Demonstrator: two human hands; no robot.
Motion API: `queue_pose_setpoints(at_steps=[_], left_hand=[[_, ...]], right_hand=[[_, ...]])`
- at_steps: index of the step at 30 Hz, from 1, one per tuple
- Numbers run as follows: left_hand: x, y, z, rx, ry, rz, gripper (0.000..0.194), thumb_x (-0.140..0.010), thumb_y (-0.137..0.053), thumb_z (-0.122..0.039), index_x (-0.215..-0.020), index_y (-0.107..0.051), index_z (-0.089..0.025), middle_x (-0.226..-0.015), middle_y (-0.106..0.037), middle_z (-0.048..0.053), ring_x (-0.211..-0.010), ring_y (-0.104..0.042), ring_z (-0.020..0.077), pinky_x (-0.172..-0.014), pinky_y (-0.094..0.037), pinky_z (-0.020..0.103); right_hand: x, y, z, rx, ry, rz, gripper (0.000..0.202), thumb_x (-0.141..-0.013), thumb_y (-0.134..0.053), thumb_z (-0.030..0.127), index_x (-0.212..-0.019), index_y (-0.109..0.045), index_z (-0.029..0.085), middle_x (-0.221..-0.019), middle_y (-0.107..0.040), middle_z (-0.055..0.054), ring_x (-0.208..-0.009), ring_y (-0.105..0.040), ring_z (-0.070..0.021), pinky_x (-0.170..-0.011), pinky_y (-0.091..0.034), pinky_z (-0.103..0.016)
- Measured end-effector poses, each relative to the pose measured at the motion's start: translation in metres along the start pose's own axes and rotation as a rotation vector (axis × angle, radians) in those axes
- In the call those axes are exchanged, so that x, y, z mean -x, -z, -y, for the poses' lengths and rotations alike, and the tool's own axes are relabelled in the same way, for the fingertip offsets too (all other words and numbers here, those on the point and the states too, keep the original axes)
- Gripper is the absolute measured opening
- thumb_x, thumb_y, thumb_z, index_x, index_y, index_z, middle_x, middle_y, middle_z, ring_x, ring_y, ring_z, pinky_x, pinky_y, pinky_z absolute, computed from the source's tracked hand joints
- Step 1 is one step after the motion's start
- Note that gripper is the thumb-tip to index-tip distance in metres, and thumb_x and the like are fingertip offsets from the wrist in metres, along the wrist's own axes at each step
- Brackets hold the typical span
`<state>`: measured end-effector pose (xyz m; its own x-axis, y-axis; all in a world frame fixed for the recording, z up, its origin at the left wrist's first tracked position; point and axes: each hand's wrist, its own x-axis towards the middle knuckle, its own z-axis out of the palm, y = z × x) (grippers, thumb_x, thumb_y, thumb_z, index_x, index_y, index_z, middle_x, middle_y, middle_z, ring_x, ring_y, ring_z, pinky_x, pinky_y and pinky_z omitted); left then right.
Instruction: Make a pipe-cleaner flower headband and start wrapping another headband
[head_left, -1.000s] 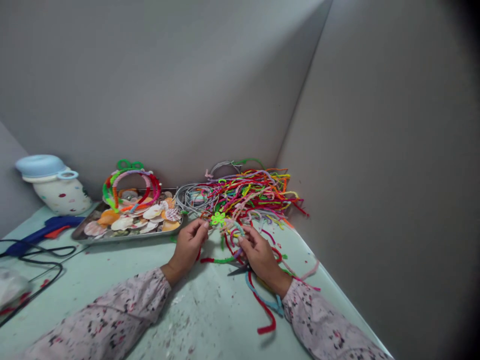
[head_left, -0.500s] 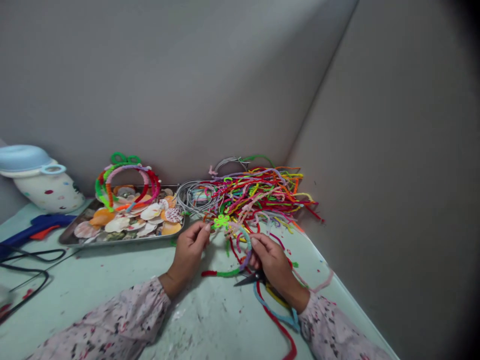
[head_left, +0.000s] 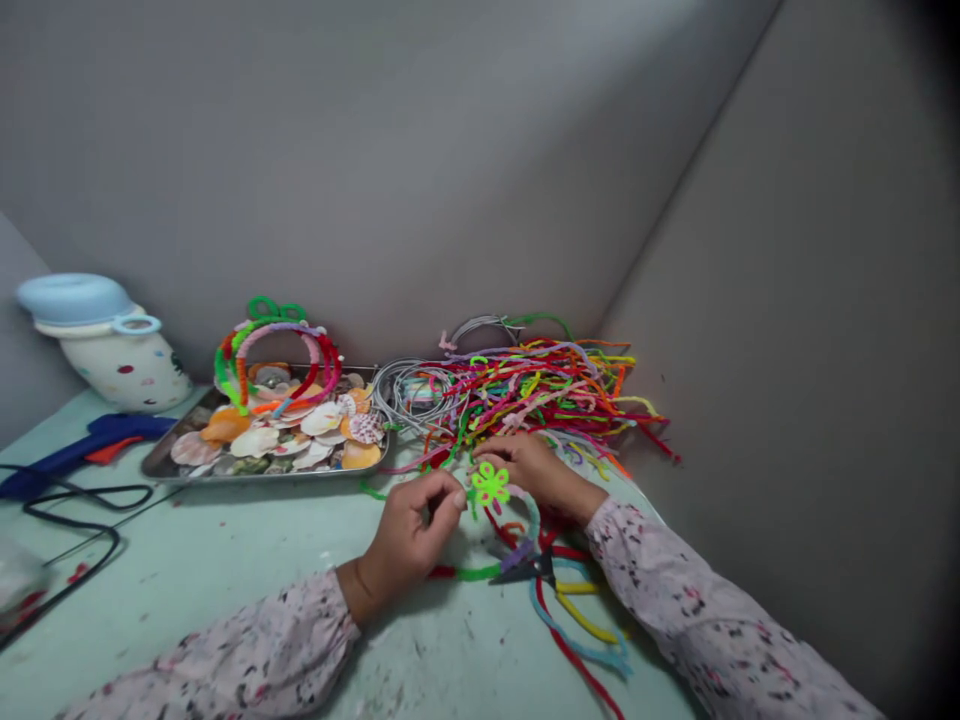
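Note:
My left hand (head_left: 414,525) is closed, thumb and finger pinched beside a bright green pipe-cleaner flower (head_left: 490,484). The flower sits at one end of a curved headband (head_left: 534,515) wrapped in pink, light blue, purple, green and red; the left fingers hold it near this end. Behind the flower, my right hand (head_left: 541,474) reaches to the front edge of a pile of coloured pipe cleaners (head_left: 547,385). Its fingers are bent and partly hidden, and what they grip cannot be made out. Dark-bladed pliers or cutters (head_left: 529,570) with yellow handles lie under the headband.
A metal tray (head_left: 262,479) of seashells stands at the back left, with finished headbands (head_left: 244,360) on top. Coiled grey wire hoops (head_left: 397,400) lie beside it. Further left are a blue glue gun (head_left: 90,445), its black cord (head_left: 112,540) and a white tumbler (head_left: 120,365).
My right hand has let go of the headband and moved up and back to the pipe-cleaner pile. The left hand, with the headband, has shifted right and a little nearer. The view has turned slightly left.

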<state>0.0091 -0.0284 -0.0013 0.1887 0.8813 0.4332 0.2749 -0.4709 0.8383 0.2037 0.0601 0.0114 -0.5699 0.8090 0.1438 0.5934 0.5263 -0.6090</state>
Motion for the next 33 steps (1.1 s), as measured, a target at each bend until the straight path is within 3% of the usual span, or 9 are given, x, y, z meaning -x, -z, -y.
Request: queue_pose_setpoints(at_steps=[5,9,12,17,23,26,30,33], left_hand=[[0.001,-0.001,-0.004,-0.036,-0.024,0.020,0.025,-0.090,-0.045,-0.030,-0.069,-0.050,-0.017,-0.060,-0.047,-0.002,-0.057,-0.044,0.0114,-0.056,-0.033,0.023],[0.002,0.000,-0.003,-0.034,-0.014,0.014,0.025,-0.090,-0.044,-0.029,-0.069,-0.050,-0.017,-0.060,-0.047,-0.001,-0.057,-0.044,0.0114,-0.057,-0.033,0.023],[0.002,-0.001,-0.002,-0.035,-0.009,0.011,0.024,-0.089,-0.045,-0.029,-0.069,-0.051,-0.017,-0.061,-0.048,-0.001,-0.058,-0.045,0.0115,-0.057,-0.034,0.023],[0.001,-0.002,-0.002,-0.036,0.003,0.014,0.024,-0.089,-0.045,-0.029,-0.069,-0.051,-0.017,-0.061,-0.049,-0.001,-0.058,-0.045,0.0116,-0.057,-0.034,0.023],[0.001,-0.003,-0.002,-0.037,0.004,0.011,0.025,-0.090,-0.045,-0.030,-0.069,-0.051,-0.017,-0.061,-0.048,-0.002,-0.058,-0.045,0.0114,-0.057,-0.033,0.023],[0.000,-0.003,0.000,-0.030,0.010,0.017,0.025,-0.090,-0.045,-0.030,-0.069,-0.051,-0.017,-0.061,-0.048,-0.002,-0.058,-0.044,0.0113,-0.056,-0.033,0.023],[-0.001,-0.003,0.000,-0.015,0.019,0.024,0.025,-0.090,-0.044,-0.030,-0.070,-0.051,-0.017,-0.061,-0.048,-0.002,-0.058,-0.044,0.0115,-0.057,-0.034,0.023],[-0.001,-0.003,-0.001,-0.024,0.028,0.017,0.026,-0.090,-0.044,-0.031,-0.069,-0.051,-0.017,-0.061,-0.048,-0.002,-0.058,-0.044,0.0119,-0.057,-0.034,0.023]], right_hand=[[-0.018,-0.017,-0.002,0.400,-0.031,-0.036,0.026,-0.088,-0.049,0.029,-0.100,-0.071,0.024,-0.087,-0.074,-0.005,-0.079,-0.067,-0.0191,-0.067,-0.042,-0.025],[-0.019,-0.020,0.003,0.533,0.040,-0.035,0.027,-0.092,-0.043,0.032,-0.096,-0.068,0.025,-0.089,-0.073,-0.003,-0.082,-0.066,-0.0178,-0.066,-0.039,-0.024],[-0.021,-0.020,0.004,0.615,0.003,0.031,0.027,-0.092,-0.043,0.032,-0.095,-0.068,0.024,-0.090,-0.073,-0.005,-0.083,-0.066,-0.0184,-0.065,-0.039,-0.024],[-0.031,-0.021,0.005,0.659,-0.023,0.117,0.022,-0.086,-0.049,0.029,-0.091,-0.068,0.020,-0.087,-0.073,-0.011,-0.080,-0.067,-0.0225,-0.066,-0.040,-0.026],[-0.039,-0.024,0.001,0.585,-0.045,0.080,0.023,-0.084,-0.048,0.026,-0.091,-0.068,0.017,-0.079,-0.072,-0.011,-0.075,-0.066,-0.0218,-0.064,-0.041,-0.027],[-0.029,-0.019,-0.003,0.385,-0.085,0.021,0.025,-0.086,-0.043,0.024,-0.092,-0.066,0.018,-0.076,-0.070,-0.004,-0.069,-0.063,-0.0155,-0.059,-0.041,-0.022],[-0.003,-0.005,-0.001,-0.291,-0.226,-0.144,0.018,-0.081,-0.049,0.026,-0.085,-0.063,0.016,-0.066,-0.060,0.001,-0.054,-0.050,-0.0103,-0.049,-0.036,-0.020],[0.018,0.003,0.005,-0.525,-0.300,-0.202,0.018,-0.079,-0.055,0.033,-0.081,-0.062,0.017,-0.059,-0.051,0.005,-0.046,-0.039,-0.0078,-0.044,-0.030,-0.020]])
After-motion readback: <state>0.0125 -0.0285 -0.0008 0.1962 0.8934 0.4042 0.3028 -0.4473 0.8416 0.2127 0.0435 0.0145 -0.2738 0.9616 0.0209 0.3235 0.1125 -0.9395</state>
